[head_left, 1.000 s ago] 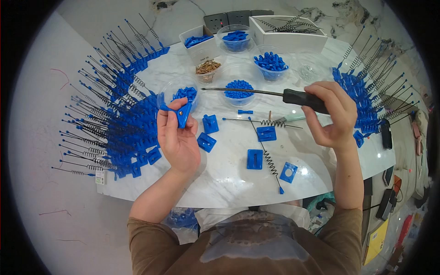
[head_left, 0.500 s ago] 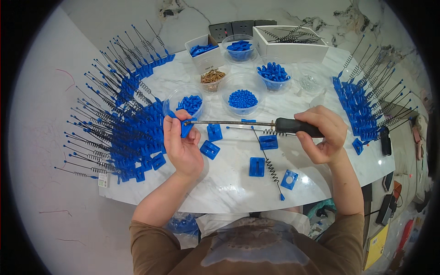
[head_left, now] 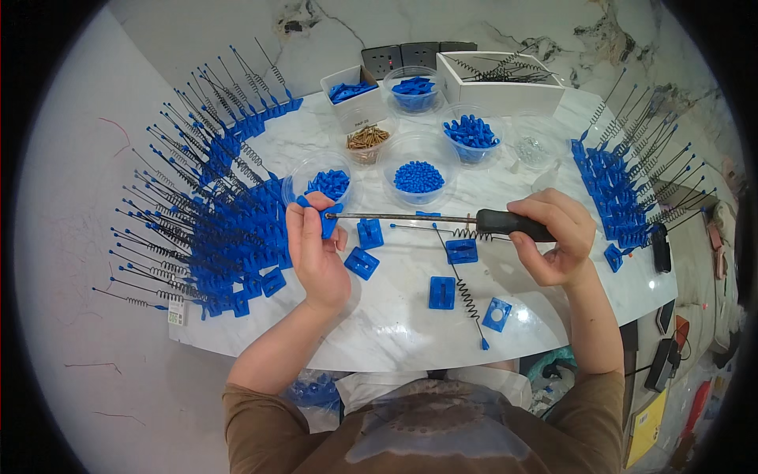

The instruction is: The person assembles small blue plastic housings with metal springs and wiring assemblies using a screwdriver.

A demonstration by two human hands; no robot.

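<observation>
My left hand [head_left: 317, 257] pinches a small blue plastic part [head_left: 329, 222] between thumb and fingers. Wrapped round the black handle of a screwdriver [head_left: 513, 225] is my right hand [head_left: 557, 237]. The long metal shaft runs level to the left, and its tip meets the blue part at my left fingers. Whether a screw sits at the tip is too small to tell. Below the shaft lie several square blue bases [head_left: 462, 251] and two black spring rods with blue ends; one spring rod [head_left: 467, 296] slants toward the table's front edge.
Dense rows of blue bases with upright spring rods [head_left: 237, 237] fill the left side; a smaller group [head_left: 612, 189] stands at right. Behind my hands are tubs of blue beads [head_left: 418, 177], blue caps [head_left: 472, 132] and brass screws [head_left: 367, 138], plus a white box [head_left: 497, 91] of black rods.
The blue part and my left fingers have shifted slightly right, and the part is turned a little more upright. The screwdriver tip stays against it.
</observation>
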